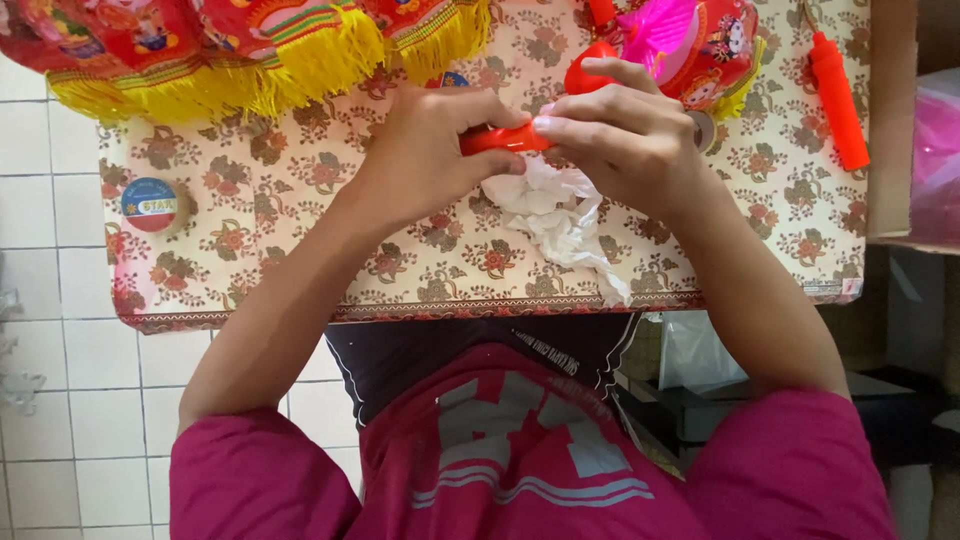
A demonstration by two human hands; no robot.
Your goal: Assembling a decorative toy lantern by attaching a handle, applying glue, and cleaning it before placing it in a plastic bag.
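From the head view, you have both hands up over a low table covered in a floral-printed cloth, cream with red-brown flowers. Your left hand has its fingers curled shut around one end of a smooth red plastic stick; your right hand closes over the other end, fingertips pressed along its top. The stick lies roughly level between the two hands, above the middle of the table, and only a short glossy stretch of it shows between your fingers.

Just under your right hand hangs one crumpled wad of thin white tissue, soft and creased, trailing down towards the table's near edge. Whether you pinch it or it merely lies there, you cannot tell.

Count the red sticks: one in your hands, and a second red plastic handle, straight and tapered, lying alone near the table's right edge, well apart from your hands.

One pink and red lantern with printed panels sits just behind your right hand. Along the far left edge lie more red lanterns with long yellow fringe, bunched so closely that their number is unclear.

One round roll of tape, with a blue and red label face, rests on the table's left side, alone.

A white tiled floor shows on the left.
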